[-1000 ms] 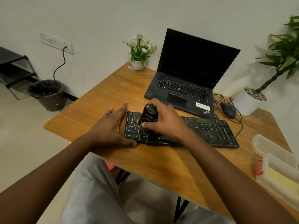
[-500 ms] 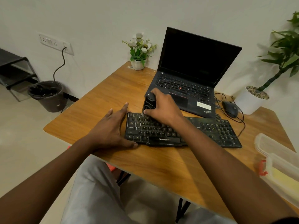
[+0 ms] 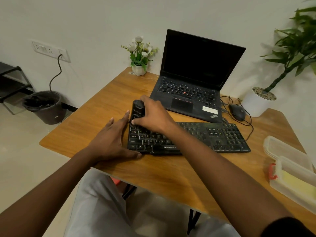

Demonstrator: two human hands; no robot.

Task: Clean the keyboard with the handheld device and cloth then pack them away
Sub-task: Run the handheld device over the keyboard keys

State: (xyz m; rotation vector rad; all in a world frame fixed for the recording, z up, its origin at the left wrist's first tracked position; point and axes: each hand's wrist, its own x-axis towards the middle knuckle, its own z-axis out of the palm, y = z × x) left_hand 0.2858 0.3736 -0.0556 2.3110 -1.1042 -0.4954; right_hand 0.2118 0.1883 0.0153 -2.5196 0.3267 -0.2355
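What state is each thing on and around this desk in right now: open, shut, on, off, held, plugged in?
Laptop: lid open, screen dark.
Cleaner: held by right hand, tip on keyboard.
Left hand: flat, bracing the keyboard's end.
Box: open, something yellow inside.
Lid: off, lying beside the box.
Mouse: untouched.
Wall socket: one cable plugged in.
Bin: lined, uncovered.

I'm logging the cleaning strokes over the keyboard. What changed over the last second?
The right hand, gripping the handheld device, slid it from the keyboard's middle-left keys away and leftward to the far-left corner. The left hand stayed flat, bracing the keyboard's left end. The keyboard, laptop and containers stayed put.
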